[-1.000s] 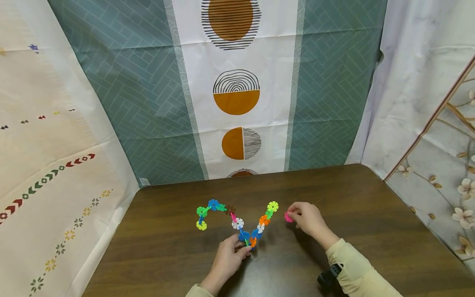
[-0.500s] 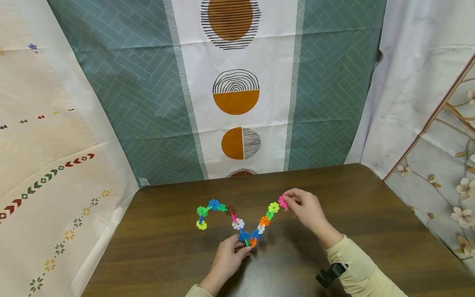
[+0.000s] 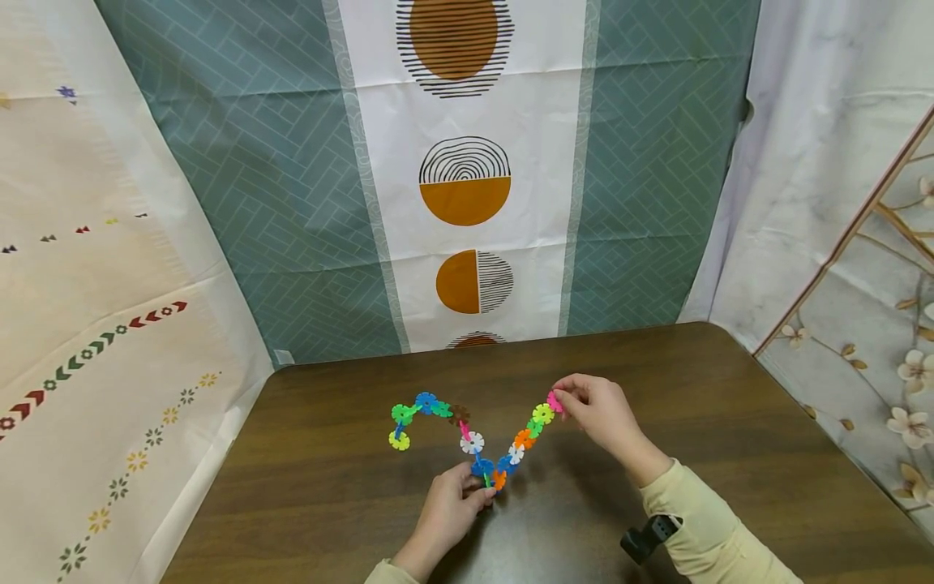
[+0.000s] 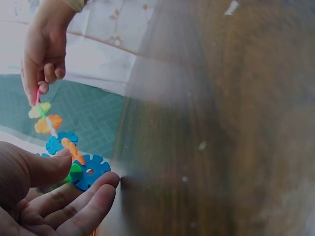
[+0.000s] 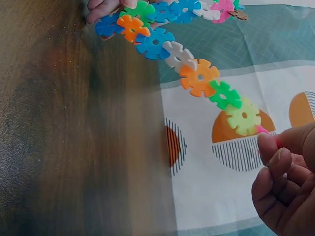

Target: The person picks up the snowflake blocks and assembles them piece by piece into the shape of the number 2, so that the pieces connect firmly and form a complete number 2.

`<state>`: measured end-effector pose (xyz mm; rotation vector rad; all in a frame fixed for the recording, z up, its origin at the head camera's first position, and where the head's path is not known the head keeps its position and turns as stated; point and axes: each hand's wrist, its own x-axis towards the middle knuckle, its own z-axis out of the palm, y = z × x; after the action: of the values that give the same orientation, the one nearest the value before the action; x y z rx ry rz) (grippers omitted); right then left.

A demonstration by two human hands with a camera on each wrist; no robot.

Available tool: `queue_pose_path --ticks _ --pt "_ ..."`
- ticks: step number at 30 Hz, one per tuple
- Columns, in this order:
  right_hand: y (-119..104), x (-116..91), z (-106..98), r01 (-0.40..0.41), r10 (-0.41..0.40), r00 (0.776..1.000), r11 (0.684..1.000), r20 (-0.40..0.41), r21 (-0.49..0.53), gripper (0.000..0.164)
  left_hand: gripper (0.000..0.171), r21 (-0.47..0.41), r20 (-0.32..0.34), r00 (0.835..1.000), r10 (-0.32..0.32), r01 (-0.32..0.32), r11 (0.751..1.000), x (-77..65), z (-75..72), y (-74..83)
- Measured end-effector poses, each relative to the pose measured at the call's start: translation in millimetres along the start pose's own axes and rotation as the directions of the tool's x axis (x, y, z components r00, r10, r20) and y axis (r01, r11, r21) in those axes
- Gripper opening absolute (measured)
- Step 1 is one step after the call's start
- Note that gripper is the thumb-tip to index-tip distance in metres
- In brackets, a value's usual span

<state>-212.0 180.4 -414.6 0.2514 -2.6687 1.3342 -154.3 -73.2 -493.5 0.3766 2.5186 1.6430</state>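
A bent chain of colourful snowflake discs (image 3: 524,439) is held above the table in the head view. My left hand (image 3: 447,504) pinches it at its low middle, thumb and fingers around a green disc (image 4: 75,172) beside a blue disc (image 4: 91,172). Out at the chain's right end is a yellow disc (image 5: 243,117). Against that disc's edge, my right hand (image 3: 601,410) pinches a pink disc (image 3: 555,401) between thumb and index finger. Most of the pink disc is hidden by fingertips in the right wrist view. The chain's other arm curves left to another yellow disc (image 3: 399,440).
A brown wooden table (image 3: 328,503) lies beneath both hands. Behind it hangs a green and white patterned cloth (image 3: 649,268), with pale cloths at either side. A black strap device (image 3: 649,538) sits on the right wrist.
My right hand has moved up and left, bringing the pink disc to the chain's yellow end disc. The chain has shifted slightly right; my left hand keeps its hold.
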Motion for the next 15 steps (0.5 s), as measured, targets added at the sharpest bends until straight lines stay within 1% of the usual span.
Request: queue_pose_path --ticks 5,11,13,15 --pt "-0.4 0.5 -2.6 0.008 -0.007 0.999 1.0 0.035 -0.027 0.006 0.011 0.028 -0.004 1.0 0.005 -0.005 1.0 0.2 -0.4 0.4" --pt "-0.4 0.3 -3.6 -0.01 0.01 0.997 1.0 0.079 -0.003 0.008 0.011 0.042 -0.008 1.0 0.007 -0.007 0.999 0.8 -1.2 1.3" --pt "0.1 0.3 -2.5 -0.017 0.014 0.996 0.999 0.089 0.032 0.011 0.011 0.046 -0.014 1.0 0.009 -0.008 0.999 1.1 -1.1 1.5" --pt "0.6 0.4 -0.9 -0.027 0.017 0.994 0.995 0.107 0.092 0.016 0.011 0.056 -0.02 1.0 0.012 -0.01 0.998 1.1 -0.9 1.1"
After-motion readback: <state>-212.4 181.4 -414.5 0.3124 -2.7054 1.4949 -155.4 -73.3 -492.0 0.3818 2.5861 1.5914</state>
